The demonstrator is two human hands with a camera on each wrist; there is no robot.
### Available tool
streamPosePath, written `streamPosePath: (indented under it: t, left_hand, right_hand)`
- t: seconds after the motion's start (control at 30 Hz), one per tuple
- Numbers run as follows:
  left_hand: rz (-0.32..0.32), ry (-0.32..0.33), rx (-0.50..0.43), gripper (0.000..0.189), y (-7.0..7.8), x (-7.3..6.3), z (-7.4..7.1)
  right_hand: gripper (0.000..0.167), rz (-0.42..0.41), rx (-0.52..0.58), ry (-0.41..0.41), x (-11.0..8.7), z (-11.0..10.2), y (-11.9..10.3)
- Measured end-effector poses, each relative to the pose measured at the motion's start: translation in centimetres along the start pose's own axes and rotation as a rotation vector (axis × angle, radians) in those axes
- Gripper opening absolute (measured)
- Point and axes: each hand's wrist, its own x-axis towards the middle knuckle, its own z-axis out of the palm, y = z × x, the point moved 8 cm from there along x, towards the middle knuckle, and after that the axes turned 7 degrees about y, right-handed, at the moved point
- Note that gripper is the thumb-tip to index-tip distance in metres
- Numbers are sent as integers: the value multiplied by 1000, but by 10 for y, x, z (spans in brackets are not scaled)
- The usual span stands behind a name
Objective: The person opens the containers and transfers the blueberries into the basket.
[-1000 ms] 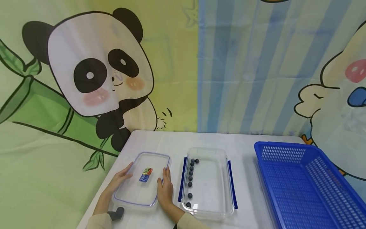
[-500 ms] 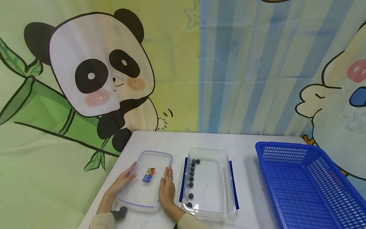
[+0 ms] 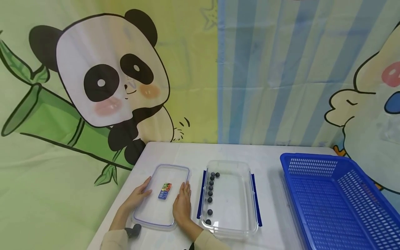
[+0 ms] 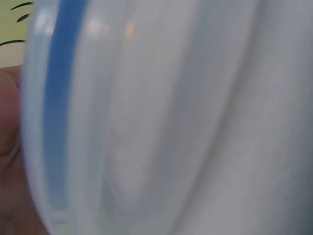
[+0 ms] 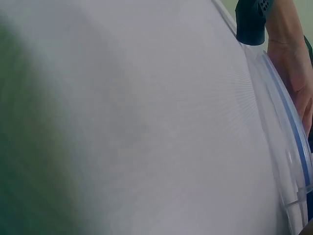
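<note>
In the head view, a clear plastic lid (image 3: pixel 152 209) with a thin blue seal line and a small vegetable-picture label lies between my two hands. My left hand (image 3: pixel 135 197) holds its left edge, thumb over the rim. My right hand (image 3: pixel 182 205) holds the right edge, fingers stretched along the rim. Just to the right stands an uncovered clear container (image 3: pixel 231 231) with blue side latches (image 3: pixel 257 201) folded out. Several blueberries (image 3: pixel 210 200) line its left side. The left wrist view is filled by the lid's blurred rim (image 4: pixel 58 117).
A large blue plastic basket (image 3: pixel 315 156) stands on the right of the white table (image 3: pixel 265 152). Behind the table hangs a cartoon panda curtain (image 3: pixel 193 69). A dark wrist camera (image 5: pixel 250 24) sits on my left wrist, seen in the right wrist view.
Both hands have shifted the lid slightly to the right, closer to the container. The blueberries keep their places in the container; the head view has shifted a little.
</note>
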Motion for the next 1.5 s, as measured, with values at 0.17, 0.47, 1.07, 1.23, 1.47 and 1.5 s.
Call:
streamPosePath:
  t: [0.17, 0.47, 1.07, 1.23, 1.47, 1.5]
  left_hand:
    - [-11, 21, 48, 62, -2, 2, 7]
    - [-29, 93, 176, 65, 4, 0, -2]
    - [158, 251, 79, 50, 173, -11, 78]
    - [82, 283, 51, 61, 166, -14, 132]
    - [37, 243, -142, 63, 160, -8, 179]
    - [19, 234, -164, 61, 164, -10, 181]
  right_hand:
    - [49, 10, -68, -32, 1, 0, 4]
    - [58, 78, -11, -135, -4, -8, -10]
    - [41, 133, 143, 39, 68, -232, -1]
    - [53, 291, 62, 23, 61, -258, 73]
    - [66, 413, 156, -116, 48, -254, 121]
    - [65, 416, 185, -120, 47, -253, 122]
